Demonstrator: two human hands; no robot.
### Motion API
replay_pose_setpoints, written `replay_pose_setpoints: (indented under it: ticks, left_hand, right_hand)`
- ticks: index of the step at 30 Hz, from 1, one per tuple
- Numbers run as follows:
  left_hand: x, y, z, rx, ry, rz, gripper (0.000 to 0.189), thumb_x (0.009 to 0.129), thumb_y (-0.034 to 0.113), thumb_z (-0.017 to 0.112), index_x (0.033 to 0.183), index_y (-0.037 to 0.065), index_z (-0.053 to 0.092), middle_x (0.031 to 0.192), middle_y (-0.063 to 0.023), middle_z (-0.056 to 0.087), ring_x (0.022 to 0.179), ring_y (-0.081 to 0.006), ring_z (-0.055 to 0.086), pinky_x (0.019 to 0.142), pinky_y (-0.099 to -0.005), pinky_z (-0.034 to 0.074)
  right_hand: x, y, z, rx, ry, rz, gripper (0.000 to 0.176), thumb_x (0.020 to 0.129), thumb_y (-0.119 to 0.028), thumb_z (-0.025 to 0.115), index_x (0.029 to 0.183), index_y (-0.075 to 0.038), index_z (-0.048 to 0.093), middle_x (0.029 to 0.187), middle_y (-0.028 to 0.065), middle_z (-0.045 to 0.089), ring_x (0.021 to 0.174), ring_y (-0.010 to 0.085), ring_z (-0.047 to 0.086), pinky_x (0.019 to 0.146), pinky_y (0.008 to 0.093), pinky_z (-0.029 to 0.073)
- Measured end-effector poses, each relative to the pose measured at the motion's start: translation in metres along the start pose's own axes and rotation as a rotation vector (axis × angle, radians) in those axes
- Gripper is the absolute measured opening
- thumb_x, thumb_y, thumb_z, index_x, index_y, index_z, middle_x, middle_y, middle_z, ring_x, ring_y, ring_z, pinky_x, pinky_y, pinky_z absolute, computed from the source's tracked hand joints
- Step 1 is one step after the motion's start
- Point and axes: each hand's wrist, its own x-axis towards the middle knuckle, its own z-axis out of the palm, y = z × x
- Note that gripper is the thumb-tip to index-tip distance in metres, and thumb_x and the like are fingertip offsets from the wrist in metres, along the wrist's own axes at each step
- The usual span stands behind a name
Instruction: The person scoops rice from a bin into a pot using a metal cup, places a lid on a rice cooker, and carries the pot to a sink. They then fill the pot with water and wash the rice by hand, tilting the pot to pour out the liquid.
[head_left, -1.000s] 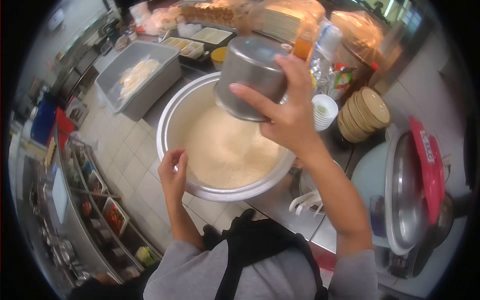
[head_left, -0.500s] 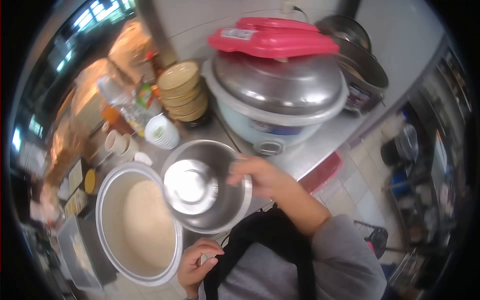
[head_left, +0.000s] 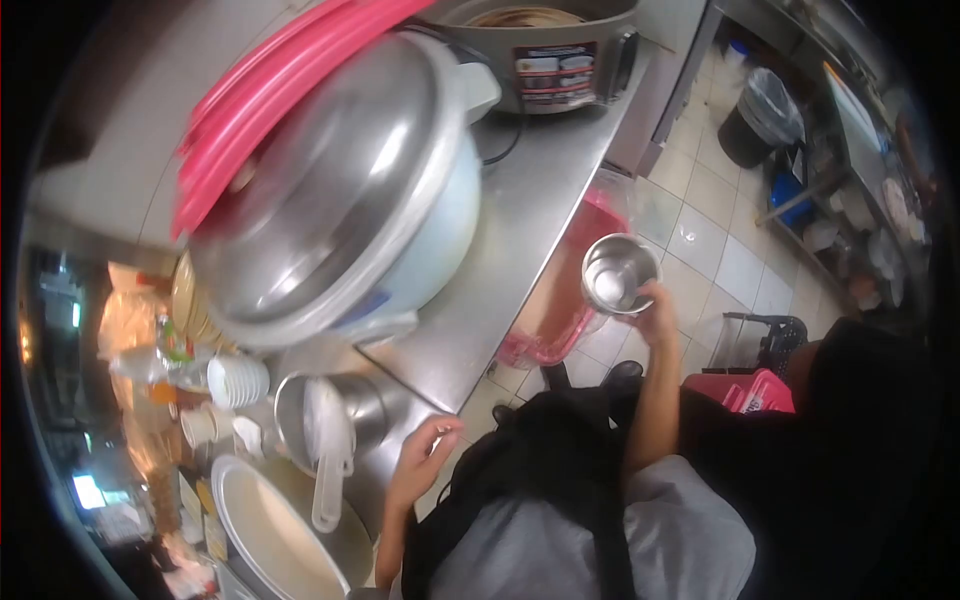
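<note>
My right hand (head_left: 657, 315) grips the rim of a shiny steel bowl (head_left: 622, 275), held out over the edge of a pink tub (head_left: 560, 290) below the counter. The inside of the bowl shows bare metal. My left hand (head_left: 428, 455) is by the counter's front edge, fingers apart and nothing in them. Left of it stands a steel pot (head_left: 360, 410) with a translucent plastic scoop (head_left: 328, 450) lying across its top. A large pot (head_left: 228, 490) of pale, grain-like contents sits nearer me.
A big cooker (head_left: 440, 230) with a steel lid and pink plastic lids (head_left: 280, 110) on it fills the counter's back. White bowls (head_left: 238, 381) are stacked at left. A lined bin (head_left: 760, 120), a black crate-like object (head_left: 762, 340) and shelving stand on the tiled floor side.
The steel bowl in my right hand has moved right and down, from beside the large pot to the pink tub. The view has turned right, uncovering the steel pot and scoop.
</note>
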Motion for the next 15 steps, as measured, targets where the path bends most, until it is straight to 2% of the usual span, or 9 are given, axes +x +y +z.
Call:
replay_pose_setpoints:
  ticks: [1,2,4,7,9,10,12,13,15]
  left_hand:
    - [0.026,-0.007,0.014,0.248,0.179,0.084,0.02,0.077,0.008,0.059,0.097,0.007,0.06,0.099,-0.0111,0.054,0.091,-0.0214,0.053,0.082,-0.0297,0.039]
    - [0.053,-0.003,0.026,0.261,0.158,0.082,0.02,0.077,0.008,0.059,0.097,0.007,0.06,0.099,-0.0111,0.054,0.091,-0.0214,0.053,0.082,-0.0297,0.039]
    - [0.109,0.004,0.041,0.952,0.129,0.57,0.021,0.069,0.008,0.065,0.09,0.011,0.061,0.093,-0.009,0.053,0.083,-0.0226,0.052,0.073,-0.0327,0.04]
    - [0.163,-0.018,0.055,0.945,0.029,0.46,0.021,0.062,0.007,0.069,0.081,0.011,0.06,0.081,-0.0056,0.05,0.074,-0.0247,0.049,0.067,-0.0349,0.038]
    - [0.18,-0.041,0.055,1.033,0.083,0.523,0.018,0.06,0.008,0.071,0.074,0.013,0.059,0.073,-0.0039,0.045,0.068,-0.0233,0.047,0.06,-0.0363,0.037]
    - [0.179,-0.045,0.055,1.084,0.102,0.527,0.018,0.06,0.008,0.071,0.071,0.013,0.059,0.072,-0.004,0.045,0.067,-0.0231,0.047,0.059,-0.0362,0.036]
    - [0.177,-0.05,0.054,1.127,0.139,0.522,0.02,0.059,0.009,0.072,0.073,0.018,0.062,0.07,-0.0017,0.042,0.062,-0.0205,0.045,0.054,-0.0341,0.033]
    - [0.175,-0.049,0.055,1.178,0.154,0.526,0.019,0.057,0.008,0.072,0.068,0.017,0.06,0.069,-0.0025,0.042,0.061,-0.0216,0.044,0.053,-0.0342,0.033]
    - [0.172,-0.05,0.055,1.258,0.153,0.505,0.02,0.055,0.007,0.074,0.063,0.016,0.058,0.066,-0.0026,0.041,0.057,-0.0222,0.041,0.05,-0.0335,0.03]
  right_hand:
    - [0.025,0.027,-0.014,-0.021,0.131,0.029,0.039,0.07,-0.027,0.054,0.105,-0.01,0.047,0.099,0.0106,0.052,0.082,0.0284,0.058,0.064,0.0475,0.053]
    - [0.04,0.041,-0.018,-0.021,0.104,0.12,0.041,0.07,-0.028,0.055,0.106,-0.011,0.045,0.105,0.0123,0.047,0.09,0.0302,0.054,0.063,0.0454,0.053]
    - [0.076,0.086,-0.012,-0.001,0.108,0.219,0.046,0.071,-0.03,0.056,0.111,-0.012,0.042,0.112,0.0138,0.042,0.099,0.0319,0.05,0.062,0.0435,0.054]
    - [0.137,0.163,0.011,0.029,0.167,0.213,0.054,0.073,-0.03,0.055,0.122,-0.016,0.038,0.116,0.0128,0.042,0.103,0.0321,0.048,0.063,0.0453,0.053]
    - [0.183,0.214,0.004,0.068,0.119,0.407,0.072,0.071,-0.025,0.063,0.134,-0.016,0.029,0.123,0.0183,0.04,0.11,0.0323,0.044,0.068,0.0407,0.054]
    - [0.212,0.247,-0.001,0.087,0.137,0.414,0.072,0.071,-0.025,0.063,0.134,-0.016,0.029,0.123,0.0183,0.04,0.11,0.0323,0.044,0.068,0.0407,0.054]
    - [0.265,0.304,-0.012,-0.977,0.275,0.193,0.072,0.069,-0.025,0.066,0.132,-0.022,0.034,0.128,0.0215,0.036,0.119,0.0351,0.034,0.084,0.0421,0.047]
    - [0.279,0.31,-0.014,-0.958,0.28,0.211,0.072,0.069,-0.025,0.066,0.132,-0.022,0.034,0.128,0.0215,0.036,0.119,0.0351,0.034,0.084,0.0421,0.047]
    - [0.319,0.306,-0.017,-1.316,0.361,0.01,0.064,0.07,-0.023,0.066,0.129,-0.026,0.04,0.132,0.0235,0.032,0.121,0.0382,0.031,0.093,0.0429,0.039]
